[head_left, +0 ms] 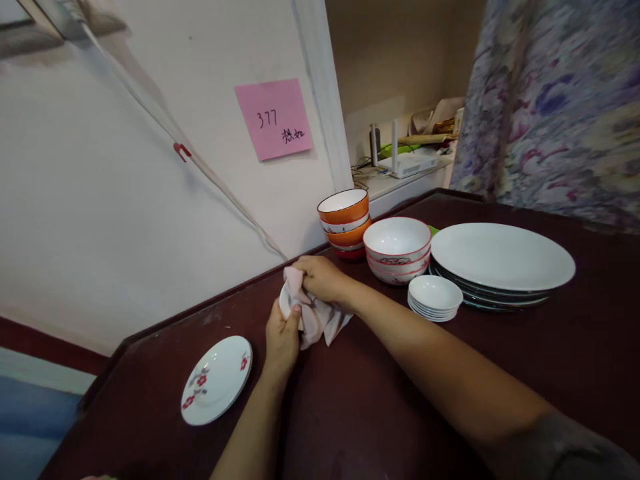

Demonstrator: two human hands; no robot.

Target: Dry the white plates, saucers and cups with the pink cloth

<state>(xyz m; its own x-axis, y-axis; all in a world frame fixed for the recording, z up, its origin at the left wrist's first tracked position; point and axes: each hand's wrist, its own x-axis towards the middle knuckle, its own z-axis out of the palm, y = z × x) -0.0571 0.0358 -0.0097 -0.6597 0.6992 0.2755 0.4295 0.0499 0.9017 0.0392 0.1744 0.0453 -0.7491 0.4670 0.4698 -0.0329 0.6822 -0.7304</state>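
Observation:
My left hand (283,333) grips a small white dish (285,301), its thumb on the near side and only a sliver of the rim showing. Over the dish lies a pale pink cloth (313,319), bunched in my right hand (320,277), whose fingers are curled round it near the dish's upper edge. The cloth's loose end hangs toward the table and hides most of the dish. To the left of my left hand, white plates with red flowers (217,380) lie stacked on the dark red table (345,413).
Right of my hands stand stacked orange and white bowls (345,215), red-rimmed white bowls (397,250), small white dishes (435,297) and large white plates (503,257). A wall with a white cable (220,187) borders the table's back left. A router (407,165) sits in the niche behind.

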